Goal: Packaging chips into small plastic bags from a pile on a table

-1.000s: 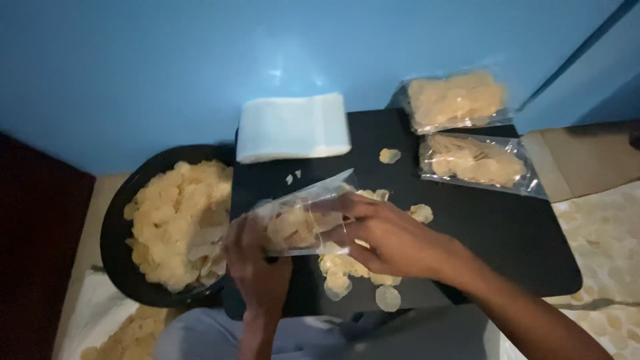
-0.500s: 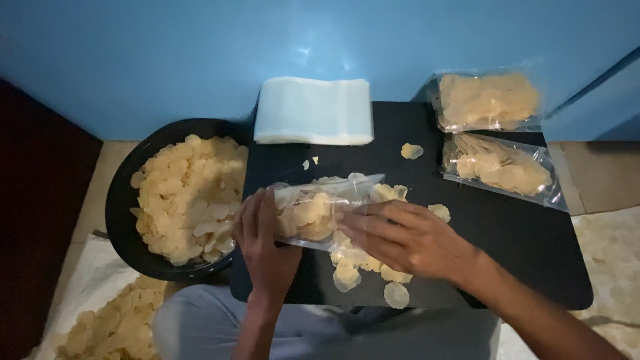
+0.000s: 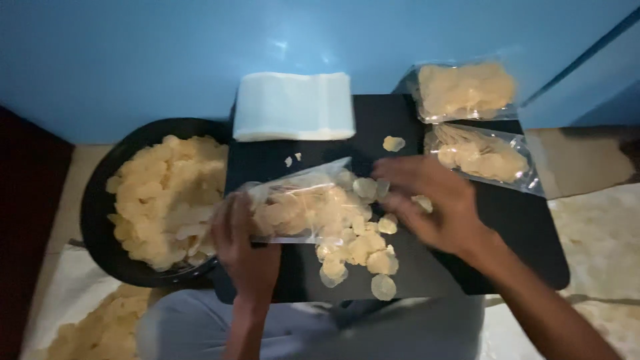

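The left hand (image 3: 245,241) pinches the near-left end of a clear bag (image 3: 300,208) half full of pale chips, lying on the black board (image 3: 513,220). The right hand (image 3: 433,203), fingers loosely curled, rests on loose chips (image 3: 363,250) spilled at the bag's right mouth. A black bowl (image 3: 100,227) of chips sits to the left.

Materials and surface finishes at the packing surface.
A thin, clear, glossy plastic bag (image 3: 300,207) is seen at centre, filled with pale, matt, dry-looking chips (image 3: 360,250). A smooth, matt black board (image 3: 507,220) lies beneath. A translucent, faintly sheened stack of plastic bags (image 3: 293,105) is shown at upper centre, glossy sealed packets (image 3: 467,90) at upper right, and a smooth black basin (image 3: 100,200) at left.
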